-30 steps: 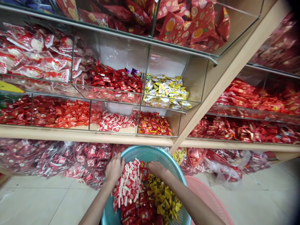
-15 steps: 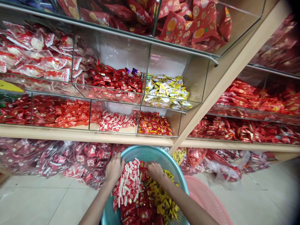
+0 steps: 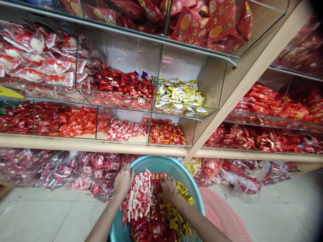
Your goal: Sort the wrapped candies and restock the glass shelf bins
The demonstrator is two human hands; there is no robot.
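My left hand (image 3: 124,180) is closed over the left rim of a turquoise plastic basket (image 3: 164,161), its fingertips at the inner side. The basket holds wrapped candies in separate patches. White-and-red candies (image 3: 140,195) lie on the left, beside that hand. Dark red candies (image 3: 151,225) fill the near part, and yellow-wrapped candies (image 3: 178,218) lie on the right. My right hand (image 3: 168,189) is over the far middle of the pile, fingers bent and apart, touching red candies (image 3: 156,178). Its fingertips are partly hidden among the wrappers.
Wooden shelves (image 3: 176,151) with clear bins of wrapped sweets rise in front of the basket. Filled plastic bags (image 3: 98,168) lie under the lowest shelf. A pink basket (image 3: 224,215) stands at the right, partly behind the turquoise one, on a tiled floor (image 3: 37,215).
My right hand has gone from a closed shape to spread fingers and shifted slightly towards me, leaving more red candies visible beyond it. My left hand stays on the rim.
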